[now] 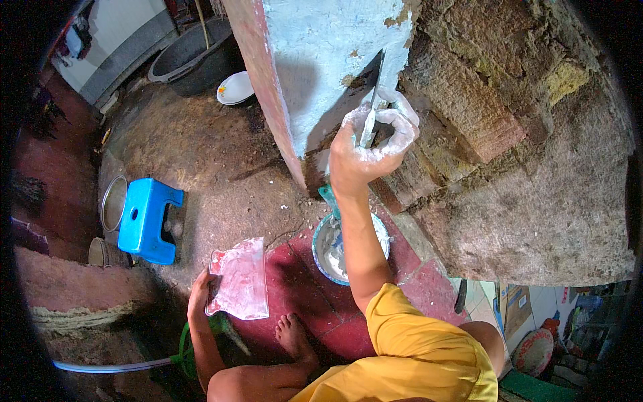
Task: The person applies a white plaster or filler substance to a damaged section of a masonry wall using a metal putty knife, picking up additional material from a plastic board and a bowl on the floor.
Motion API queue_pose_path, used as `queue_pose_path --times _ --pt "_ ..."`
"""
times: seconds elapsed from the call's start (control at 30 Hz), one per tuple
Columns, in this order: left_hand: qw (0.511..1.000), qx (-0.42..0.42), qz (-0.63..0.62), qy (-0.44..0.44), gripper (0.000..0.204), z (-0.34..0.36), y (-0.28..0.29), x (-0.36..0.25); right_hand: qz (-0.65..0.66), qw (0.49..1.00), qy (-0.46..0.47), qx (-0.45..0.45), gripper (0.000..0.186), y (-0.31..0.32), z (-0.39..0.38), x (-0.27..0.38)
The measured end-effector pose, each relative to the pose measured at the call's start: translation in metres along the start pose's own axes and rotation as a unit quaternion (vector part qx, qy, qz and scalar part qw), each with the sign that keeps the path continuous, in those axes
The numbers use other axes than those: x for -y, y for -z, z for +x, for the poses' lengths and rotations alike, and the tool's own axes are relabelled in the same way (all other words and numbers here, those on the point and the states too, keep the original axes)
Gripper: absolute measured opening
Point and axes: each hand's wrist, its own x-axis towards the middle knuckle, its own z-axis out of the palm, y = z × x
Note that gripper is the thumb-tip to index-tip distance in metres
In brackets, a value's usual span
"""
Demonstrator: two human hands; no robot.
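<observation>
My right hand [351,159], its fingers coated in white putty, is closed around the handle of a putty knife [378,80]. The thin blade points up along the pale blue pillar [321,33], beside chipped patches; whether it touches the surface I cannot tell. Low on the left, my left hand [199,293] grips the edge of a flat red plastic putty spreader [240,278] smeared with white. Beneath my right forearm, a round bowl [322,261] of white putty rests on the red tiles. A teal piece [329,196] sticks up at its far rim, partly covered by my arm.
A blue plastic stool [142,218] stands left, beside a metal pan [114,204]. Farther back are a large dark basin [191,74] and a white plate [235,88]. Rough masonry [482,124] rises at the right. My bare foot [295,338] is near the spreader.
</observation>
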Motion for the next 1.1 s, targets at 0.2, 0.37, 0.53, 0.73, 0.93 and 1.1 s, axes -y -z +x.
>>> queue_pose_path --times 0.2,0.37,0.53,0.73,0.93,1.1 --pt "1.000 0.010 -0.001 -0.012 0.038 0.010 0.013 0.017 -0.030 1.000 -0.007 0.006 0.025 -0.008 -0.006 0.001" --pt "1.000 0.008 0.008 -0.015 0.036 0.008 0.009 0.013 -0.015 0.999 -0.027 0.023 0.023 -0.019 -0.008 0.014" --pt "0.998 -0.034 -0.057 -0.002 0.032 -0.005 -0.010 -0.001 0.002 0.999 -0.011 0.047 0.018 -0.010 -0.014 0.026" --pt "1.000 0.003 -0.007 -0.008 0.034 0.005 0.014 0.019 -0.034 0.999 -0.021 -0.035 0.023 -0.003 0.006 0.019" --pt "1.000 0.007 -0.018 -0.013 0.032 -0.009 -0.012 -0.007 -0.025 0.999 -0.025 0.008 0.025 -0.010 0.006 0.014" --pt "0.999 -0.005 0.006 -0.032 0.032 -0.004 0.003 0.009 0.027 0.999 -0.031 0.001 0.023 -0.006 -0.002 0.025"
